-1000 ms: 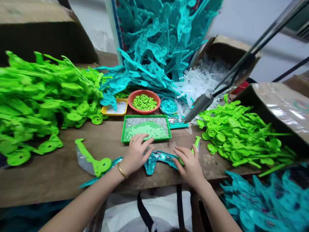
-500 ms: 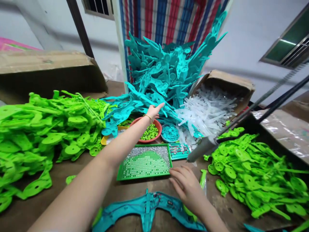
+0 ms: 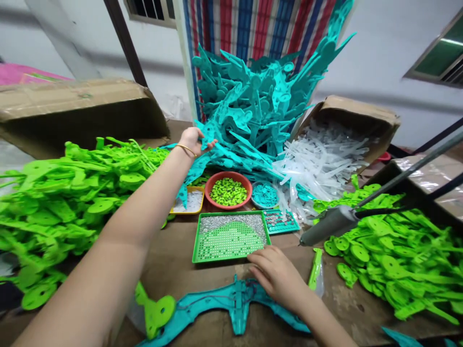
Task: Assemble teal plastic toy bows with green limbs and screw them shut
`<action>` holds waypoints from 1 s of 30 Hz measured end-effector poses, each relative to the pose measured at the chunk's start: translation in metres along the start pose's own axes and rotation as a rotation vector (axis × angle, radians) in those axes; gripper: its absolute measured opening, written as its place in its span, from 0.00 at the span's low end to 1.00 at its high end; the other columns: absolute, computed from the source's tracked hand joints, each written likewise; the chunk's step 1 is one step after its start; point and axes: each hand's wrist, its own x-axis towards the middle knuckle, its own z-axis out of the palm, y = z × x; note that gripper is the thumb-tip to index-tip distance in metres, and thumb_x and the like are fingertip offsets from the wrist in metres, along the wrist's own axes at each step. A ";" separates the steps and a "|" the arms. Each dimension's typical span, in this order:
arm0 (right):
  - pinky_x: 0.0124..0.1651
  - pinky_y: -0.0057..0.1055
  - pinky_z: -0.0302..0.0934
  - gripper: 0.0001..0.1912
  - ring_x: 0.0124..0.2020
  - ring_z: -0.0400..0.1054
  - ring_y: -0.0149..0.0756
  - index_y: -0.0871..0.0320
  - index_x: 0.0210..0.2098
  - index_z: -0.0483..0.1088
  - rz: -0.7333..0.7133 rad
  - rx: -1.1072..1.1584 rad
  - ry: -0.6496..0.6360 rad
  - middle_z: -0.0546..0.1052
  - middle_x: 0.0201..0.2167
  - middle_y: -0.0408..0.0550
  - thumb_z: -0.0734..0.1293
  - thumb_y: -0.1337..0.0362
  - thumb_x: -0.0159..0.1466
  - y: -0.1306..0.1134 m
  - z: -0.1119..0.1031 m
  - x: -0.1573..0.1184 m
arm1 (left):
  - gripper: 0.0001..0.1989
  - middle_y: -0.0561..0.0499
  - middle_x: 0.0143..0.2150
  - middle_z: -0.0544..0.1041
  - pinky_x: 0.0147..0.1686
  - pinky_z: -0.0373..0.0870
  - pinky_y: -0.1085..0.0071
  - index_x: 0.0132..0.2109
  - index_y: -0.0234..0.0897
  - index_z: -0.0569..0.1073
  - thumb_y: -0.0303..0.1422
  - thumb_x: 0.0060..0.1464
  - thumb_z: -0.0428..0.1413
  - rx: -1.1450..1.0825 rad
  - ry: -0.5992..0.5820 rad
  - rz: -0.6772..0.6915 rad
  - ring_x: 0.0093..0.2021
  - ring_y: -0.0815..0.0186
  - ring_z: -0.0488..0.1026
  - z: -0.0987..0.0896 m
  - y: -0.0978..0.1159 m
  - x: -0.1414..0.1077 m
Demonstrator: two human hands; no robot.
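My left hand (image 3: 195,140) reaches to the left edge of a heap of teal plastic parts (image 3: 253,101), its fingers closed round the edge of one teal part (image 3: 203,129). My right hand (image 3: 277,272) hovers by the near right corner of a green tray (image 3: 195,241) with a perforated plate and many small silvery pieces. Its fingers are stretched, slightly bent, with nothing visible in them. Below it lies a teal wing-shaped piece (image 3: 202,298) with thin wires, partly hidden by my right hand and forearm. Green parts (image 3: 159,311) touch its left end.
Green parts are heaped left (image 3: 83,193) and right (image 3: 390,255). Behind the tray stand a red bowl (image 3: 228,207), a teal-filled bowl (image 3: 265,195) and a yellow tray (image 3: 188,211). A grey power screwdriver (image 3: 331,224) hangs at right. Clear strips (image 3: 321,159) spill from a carton.
My left hand has moved left from above the red bowl and closed on a teal part. My right hand stays near the tray's corner. The camera view has shifted slightly.
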 end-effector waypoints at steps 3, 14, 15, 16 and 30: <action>0.47 0.43 0.68 0.11 0.44 0.73 0.44 0.58 0.46 0.73 -0.010 -0.023 -0.058 0.79 0.43 0.52 0.62 0.63 0.68 -0.017 0.001 0.022 | 0.21 0.35 0.35 0.76 0.12 0.61 0.76 0.51 0.25 0.68 0.24 0.48 0.48 0.055 -0.033 -0.072 0.22 0.65 0.69 -0.023 0.017 -0.036; 0.58 0.33 0.62 0.19 0.55 0.69 0.40 0.58 0.56 0.69 0.284 -0.046 -0.100 0.74 0.57 0.52 0.60 0.62 0.69 0.020 0.031 0.229 | 0.28 0.42 0.33 0.78 0.20 0.69 0.72 0.50 0.29 0.71 0.16 0.41 0.43 0.143 -0.034 0.128 0.30 0.62 0.76 -0.091 -0.034 -0.176; 0.59 0.35 0.61 0.19 0.57 0.68 0.42 0.60 0.57 0.68 0.311 -0.063 -0.084 0.73 0.57 0.54 0.59 0.62 0.69 0.030 0.027 0.241 | 0.27 0.43 0.33 0.78 0.19 0.66 0.74 0.50 0.31 0.71 0.16 0.42 0.43 0.140 -0.037 0.169 0.29 0.63 0.75 -0.101 -0.039 -0.187; 0.61 0.38 0.59 0.21 0.59 0.66 0.45 0.63 0.59 0.66 0.350 -0.084 -0.058 0.72 0.58 0.58 0.58 0.63 0.69 0.040 0.022 0.250 | 0.24 0.43 0.33 0.78 0.17 0.63 0.75 0.49 0.32 0.71 0.18 0.45 0.43 0.134 -0.041 0.210 0.28 0.63 0.75 -0.110 -0.044 -0.198; 0.56 0.41 0.62 0.16 0.53 0.70 0.49 0.65 0.49 0.73 0.512 -0.132 -0.179 0.76 0.50 0.63 0.61 0.68 0.65 0.069 0.074 0.239 | 0.14 0.47 0.41 0.80 0.35 0.76 0.63 0.49 0.42 0.71 0.36 0.56 0.50 0.124 -0.116 0.283 0.40 0.57 0.78 -0.158 -0.112 -0.209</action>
